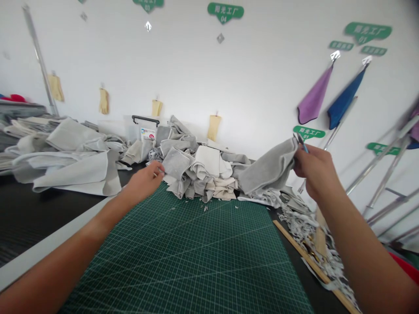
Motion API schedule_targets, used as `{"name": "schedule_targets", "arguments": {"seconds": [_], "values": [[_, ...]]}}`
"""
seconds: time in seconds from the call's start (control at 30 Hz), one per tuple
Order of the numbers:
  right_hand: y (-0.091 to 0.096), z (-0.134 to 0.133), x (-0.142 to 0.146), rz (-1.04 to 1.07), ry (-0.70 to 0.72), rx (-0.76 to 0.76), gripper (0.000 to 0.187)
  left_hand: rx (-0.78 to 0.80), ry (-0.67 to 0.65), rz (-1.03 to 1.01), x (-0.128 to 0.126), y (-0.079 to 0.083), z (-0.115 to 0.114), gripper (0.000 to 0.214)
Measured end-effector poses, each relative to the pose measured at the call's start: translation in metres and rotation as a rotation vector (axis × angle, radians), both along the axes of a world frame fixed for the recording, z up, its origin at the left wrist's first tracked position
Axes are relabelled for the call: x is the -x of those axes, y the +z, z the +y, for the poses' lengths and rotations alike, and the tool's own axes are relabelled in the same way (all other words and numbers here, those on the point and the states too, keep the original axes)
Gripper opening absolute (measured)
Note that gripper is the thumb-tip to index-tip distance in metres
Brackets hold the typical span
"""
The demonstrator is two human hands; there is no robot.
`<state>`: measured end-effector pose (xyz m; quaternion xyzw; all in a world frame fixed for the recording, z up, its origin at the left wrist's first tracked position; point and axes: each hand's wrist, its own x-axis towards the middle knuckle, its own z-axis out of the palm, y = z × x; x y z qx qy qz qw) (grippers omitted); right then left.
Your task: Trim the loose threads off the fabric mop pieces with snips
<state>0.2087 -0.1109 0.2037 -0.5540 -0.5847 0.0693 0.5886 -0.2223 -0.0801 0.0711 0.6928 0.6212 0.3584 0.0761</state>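
White wall [183, 61], green signs [225, 11], metal poles [39, 61], black table [32, 213]

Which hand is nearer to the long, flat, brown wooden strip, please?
Right. The right hand is on the same side of the green gridded mat as the strip, holding grey fabric; the left hand is across the mat, by the pale fabric pile.

Cloth workshop: green gridded mat [203, 253], grey fabric heap [176, 163], pale scraps [294, 218], factory signs [225, 10].

Grey cloth [266, 169] in right hand [316, 169]; green mat [199, 257]
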Motion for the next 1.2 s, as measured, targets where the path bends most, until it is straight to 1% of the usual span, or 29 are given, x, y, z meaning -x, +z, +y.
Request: {"name": "schedule_targets", "arguments": {"seconds": [0.03,0.1,0.13,0.17,0.2,0.23,0.33,0.4,0.47,0.57,0.6,0.67,0.73,0.83,0.93,0.97,1.03,1.1,1.13,1.2], "values": [[-0.006,-0.014,0.008,0.059,0.088,0.033,0.021,0.032,-0.144,-0.077,-0.015,0.006,-0.010,0.028],[-0.022,-0.041,0.025,0.083,0.207,0.148,0.012,0.118,-0.423,-0.234,-0.048,0.017,-0.034,0.035],[-0.031,-0.052,0.033,0.090,0.277,0.231,0.014,0.171,-0.545,-0.301,-0.064,0.022,-0.048,0.038],[-0.041,-0.062,0.041,0.114,0.326,0.274,0.016,0.228,-0.648,-0.344,-0.079,0.026,-0.061,0.042],[-0.051,-0.070,0.048,0.133,0.377,0.336,0.019,0.270,-0.716,-0.377,-0.093,0.029,-0.075,0.044],[-0.060,-0.076,0.054,0.166,0.400,0.387,0.023,0.304,-0.758,-0.396,-0.105,0.031,-0.088,0.046],[-0.084,-0.086,0.066,0.267,0.381,0.549,0.033,0.331,-0.842,-0.418,-0.132,0.033,-0.119,0.054],[-0.096,-0.088,0.071,0.342,0.351,0.607,0.038,0.313,-0.898,-0.417,-0.147,0.031,-0.132,0.060],[-0.104,-0.090,0.074,0.397,0.358,0.649,0.040,0.272,-0.903,-0.428,-0.160,0.025,-0.138,0.062],[-0.108,-0.091,0.078,0.424,0.412,0.709,0.041,0.225,-0.812,-0.463,-0.178,0.013,-0.138,0.060],[-0.108,-0.091,0.079,0.426,0.425,0.721,0.042,0.222,-0.776,-0.467,-0.182,0.009,-0.136,0.058],[-0.107,-0.091,0.078,0.431,0.451,0.728,0.042,0.215,-0.703,-0.455,-0.187,0.004,-0.130,0.046],[-0.105,-0.091,0.075,0.417,0.479,0.717,0.040,0.197,-0.659,-0.422,-0.186,0.003,-0.124,0.034],[-0.099,-0.091,0.064,0.340,0.482,0.680,0.040,0.139,-0.646,-0.397,-0.176,0.011,-0.114,0.041],[-0.088,-0.092,0.049,0.183,0.460,0.674,0.042,0.074,-0.615,-0.407,-0.160,0.027,-0.109,0.043],[-0.083,-0.092,0.044,0.113,0.446,0.651,0.040,0.059,-0.609,-0.410,-0.154,0.033,-0.108,0.042],[-0.076,-0.093,0.035,-0.066,0.404,0.556,0.035,0.037,-0.618,-0.413,-0.145,0.044,-0.110,0.040],[-0.073,-0.094,0.029,-0.268,0.336,0.439,0.027,0.020,-0.634,-0.418,-0.139,0.054,-0.114,0.038],[-0.073,-0.095,0.026,-0.356,0.292,0.400,0.024,0.016,-0.643,-0.422,-0.136,0.058,-0.116,0.038],[-0.075,-0.096,0.023,-0.465,0.225,0.375,0.021,0.013,-0.652,-0.432,-0.132,0.067,-0.121,0.038]]}}
